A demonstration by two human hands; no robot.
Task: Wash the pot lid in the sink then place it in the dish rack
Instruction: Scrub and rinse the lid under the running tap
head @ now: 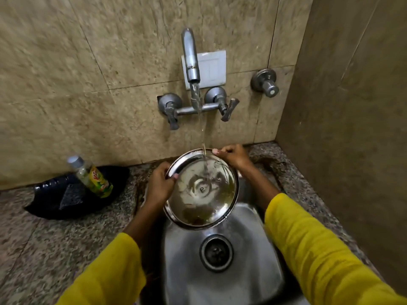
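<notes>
over the sink point(242, 271), left hand point(159, 183) and right hand point(234, 157) grip the pot lid point(201, 190) rim under running water.

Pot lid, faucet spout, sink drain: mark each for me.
pot lid point(201, 189): head view, centre rivet on its inner face
faucet spout point(190, 56): head view, mid-length of the tube
sink drain point(216, 253): head view, strainer middle

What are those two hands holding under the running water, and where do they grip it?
The pot lid, by its rim: left hand on the left edge, right hand on the far upper edge.
</notes>
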